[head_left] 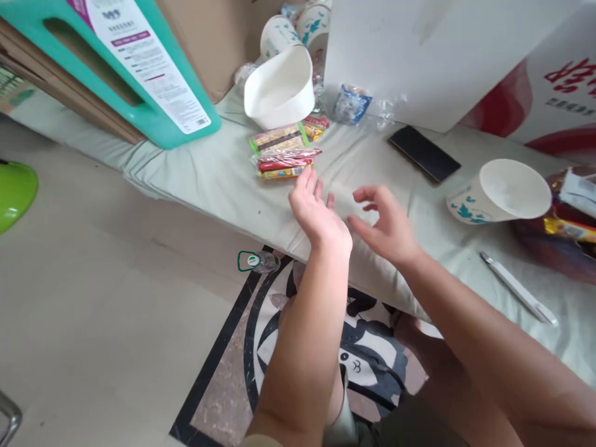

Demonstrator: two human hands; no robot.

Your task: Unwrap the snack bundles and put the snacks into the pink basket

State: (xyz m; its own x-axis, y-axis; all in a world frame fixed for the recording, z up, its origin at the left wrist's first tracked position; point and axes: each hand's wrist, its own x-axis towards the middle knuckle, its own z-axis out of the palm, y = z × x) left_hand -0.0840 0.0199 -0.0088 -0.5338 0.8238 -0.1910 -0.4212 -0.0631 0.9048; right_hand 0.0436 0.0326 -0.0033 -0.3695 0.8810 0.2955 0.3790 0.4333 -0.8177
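Observation:
Just in front of the cloth-covered edge, my left hand is turned palm up with its fingers stretched out, holding nothing. Its fingertips reach the near side of some wrapped snack packets; whether they touch I cannot tell. My right hand hovers beside it, fingers curved and thumb apart, with nothing visible between them. A green-edged snack packet lies behind the red and yellow ones. Beyond these stands a white open container. To the right of my hands are a black phone and a patterned paper cup.
A teal jug stands at the back left, beside cardboard. Blue wrapper lies before a white box. A white slim tool and a dark bag are at right. A clear bottle stands below the edge.

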